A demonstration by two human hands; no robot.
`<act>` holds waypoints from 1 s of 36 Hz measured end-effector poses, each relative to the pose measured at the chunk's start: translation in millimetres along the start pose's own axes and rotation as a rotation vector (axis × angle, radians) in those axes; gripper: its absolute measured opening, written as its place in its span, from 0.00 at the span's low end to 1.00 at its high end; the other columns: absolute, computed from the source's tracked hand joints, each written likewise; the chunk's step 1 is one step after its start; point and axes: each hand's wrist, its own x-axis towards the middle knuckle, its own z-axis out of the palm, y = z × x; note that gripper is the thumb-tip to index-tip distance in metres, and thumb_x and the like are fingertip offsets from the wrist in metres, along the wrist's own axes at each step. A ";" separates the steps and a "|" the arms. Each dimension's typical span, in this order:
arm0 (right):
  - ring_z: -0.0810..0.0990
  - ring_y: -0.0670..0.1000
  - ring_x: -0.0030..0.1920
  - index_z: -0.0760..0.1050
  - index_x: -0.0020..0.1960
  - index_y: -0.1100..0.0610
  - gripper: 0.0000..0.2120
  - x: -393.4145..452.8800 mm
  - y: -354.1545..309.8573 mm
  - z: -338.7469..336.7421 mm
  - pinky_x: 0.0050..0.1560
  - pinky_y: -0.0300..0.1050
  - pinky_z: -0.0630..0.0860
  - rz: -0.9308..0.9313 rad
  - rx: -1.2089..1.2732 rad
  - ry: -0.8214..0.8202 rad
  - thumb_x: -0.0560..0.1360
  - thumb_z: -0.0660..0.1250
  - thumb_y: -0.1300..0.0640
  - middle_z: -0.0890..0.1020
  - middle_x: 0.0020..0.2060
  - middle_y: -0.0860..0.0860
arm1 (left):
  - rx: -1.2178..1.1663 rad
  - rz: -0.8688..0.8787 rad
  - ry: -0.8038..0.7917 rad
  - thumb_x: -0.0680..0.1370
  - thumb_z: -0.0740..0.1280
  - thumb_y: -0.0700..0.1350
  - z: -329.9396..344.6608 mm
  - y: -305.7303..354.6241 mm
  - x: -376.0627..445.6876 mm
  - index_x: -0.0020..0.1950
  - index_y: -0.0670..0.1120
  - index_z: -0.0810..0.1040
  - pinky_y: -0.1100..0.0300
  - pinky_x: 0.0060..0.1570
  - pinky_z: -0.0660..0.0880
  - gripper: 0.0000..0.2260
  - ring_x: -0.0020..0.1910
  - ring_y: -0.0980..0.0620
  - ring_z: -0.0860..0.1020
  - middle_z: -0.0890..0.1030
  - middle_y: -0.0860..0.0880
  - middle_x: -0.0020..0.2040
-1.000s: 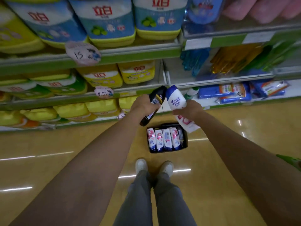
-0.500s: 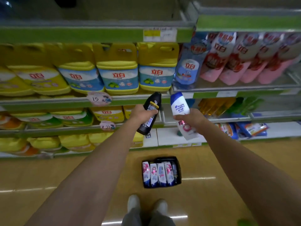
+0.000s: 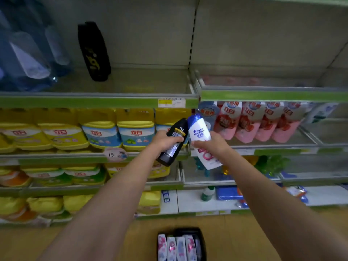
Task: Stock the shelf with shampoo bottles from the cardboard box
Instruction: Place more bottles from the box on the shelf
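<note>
My left hand (image 3: 163, 142) grips a black shampoo bottle (image 3: 172, 142) by its middle, cap tilted up and to the right. Beside it, my right hand (image 3: 210, 146) holds a white shampoo bottle with a blue cap (image 3: 200, 133), its cap touching the black one. Both are raised in front of the middle shelves. On the floor below stands the dark box (image 3: 202, 242) with several white and pink bottles (image 3: 175, 247) in a row. One black bottle (image 3: 94, 51) stands upright on the top shelf (image 3: 131, 81).
Blue translucent bottles (image 3: 28, 59) fill the top shelf's far left. Below it are yellow detergent jugs (image 3: 99, 134) on the left and pink refill pouches (image 3: 258, 125) on the right. Lower shelves hold more yellow jugs and blue packs. The floor is tan.
My head has tilted upward, bringing the top shelf into view and pushing the box to the bottom edge. Both hands have risen with their bottles, staying side by side.
</note>
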 end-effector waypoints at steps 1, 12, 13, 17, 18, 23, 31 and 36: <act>0.75 0.50 0.29 0.73 0.42 0.54 0.10 -0.3 -3.6 -3.1 0.32 0.41 0.74 -0.020 0.000 0.002 0.69 0.74 0.54 0.80 0.34 0.53 | -0.002 0.017 -0.008 0.71 0.74 0.48 -1.2 5.6 -2.9 0.50 0.44 0.78 0.60 0.40 0.75 0.12 0.42 0.46 0.80 0.82 0.42 0.49; 0.75 0.49 0.27 0.74 0.51 0.60 0.16 -5.8 -49.7 -21.5 0.25 0.37 0.71 -0.094 -0.021 0.029 0.70 0.74 0.53 0.79 0.33 0.52 | -0.188 0.066 0.029 0.72 0.73 0.48 -31.7 54.7 -22.9 0.53 0.41 0.75 0.61 0.31 0.76 0.16 0.34 0.47 0.79 0.81 0.43 0.41; 0.75 0.49 0.27 0.74 0.51 0.60 0.16 -5.2 -54.6 -22.3 0.25 0.38 0.71 -0.101 -0.030 0.031 0.70 0.73 0.54 0.79 0.33 0.52 | -0.216 0.066 0.026 0.72 0.72 0.48 -35.1 59.5 -24.6 0.49 0.41 0.75 0.62 0.29 0.74 0.13 0.32 0.48 0.78 0.80 0.44 0.39; 0.76 0.49 0.30 0.72 0.49 0.58 0.14 -1.3 -74.0 -24.1 0.29 0.40 0.74 -0.155 -0.041 0.054 0.70 0.73 0.52 0.79 0.36 0.53 | -0.338 0.076 -0.020 0.70 0.74 0.48 -45.2 74.2 -25.2 0.46 0.42 0.76 0.62 0.31 0.74 0.13 0.31 0.49 0.77 0.80 0.45 0.36; 0.76 0.49 0.30 0.72 0.47 0.57 0.13 0.2 -78.2 -23.9 0.30 0.41 0.74 -0.158 -0.041 0.051 0.71 0.72 0.52 0.79 0.36 0.53 | -0.367 0.083 -0.033 0.69 0.75 0.48 -47.2 75.8 -24.3 0.49 0.42 0.76 0.61 0.32 0.74 0.15 0.31 0.49 0.78 0.80 0.45 0.37; 0.78 0.52 0.34 0.75 0.51 0.60 0.15 11.6 -98.1 -18.0 0.37 0.43 0.76 -0.164 0.006 0.052 0.71 0.72 0.51 0.81 0.39 0.56 | -0.396 0.112 -0.022 0.67 0.77 0.49 -59.6 79.6 -17.8 0.54 0.41 0.75 0.60 0.31 0.75 0.22 0.33 0.50 0.78 0.81 0.45 0.39; 0.73 0.49 0.26 0.76 0.48 0.61 0.12 34.9 -138.8 4.9 0.27 0.39 0.71 -0.201 0.077 0.018 0.71 0.72 0.55 0.79 0.33 0.54 | -0.386 0.185 0.013 0.64 0.78 0.54 -103.4 85.9 6.6 0.51 0.40 0.76 0.59 0.38 0.76 0.24 0.36 0.49 0.80 0.82 0.45 0.39; 0.71 0.49 0.24 0.75 0.50 0.61 0.12 52.6 -163.2 26.2 0.24 0.36 0.68 -0.213 0.166 0.018 0.70 0.72 0.56 0.77 0.30 0.53 | -0.400 0.210 0.083 0.52 0.81 0.58 -132.1 87.8 21.1 0.64 0.42 0.60 0.52 0.44 0.80 0.49 0.47 0.45 0.81 0.78 0.40 0.55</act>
